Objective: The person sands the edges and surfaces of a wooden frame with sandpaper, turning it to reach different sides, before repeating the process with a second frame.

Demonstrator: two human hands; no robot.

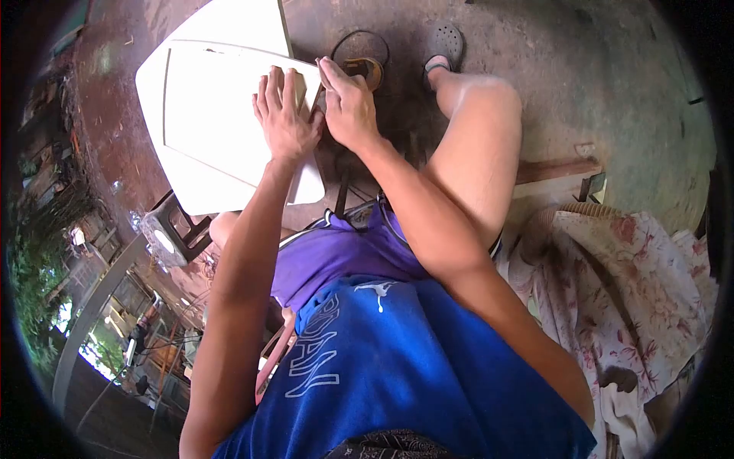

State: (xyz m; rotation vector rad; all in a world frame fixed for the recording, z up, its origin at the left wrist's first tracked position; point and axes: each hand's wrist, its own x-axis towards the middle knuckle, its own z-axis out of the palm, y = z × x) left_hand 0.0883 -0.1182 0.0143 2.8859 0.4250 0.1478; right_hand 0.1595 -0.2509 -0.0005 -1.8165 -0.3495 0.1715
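Observation:
A large white panel (222, 122) with angled sides and a raised border line lies in front of me, over the left part of the view. My left hand (287, 118) rests flat on it near its right side, fingers spread. Right beside it, my right hand (350, 111) is closed at the panel's right edge, its index finger stretched along the corner. Whatever its fingers grip is hidden; I cannot tell what it is. Just past the right hand, a yellow-brown round object (372, 70) and a thin dark loop lie on the floor.
A dark stool (177, 229) stands beneath the panel's lower left side. Floral cloth (634, 298) is draped at the right, near a wooden plank (556, 170). A grey clog (445, 42) is on my foot on the concrete floor. Cluttered items and greenery fill the far left.

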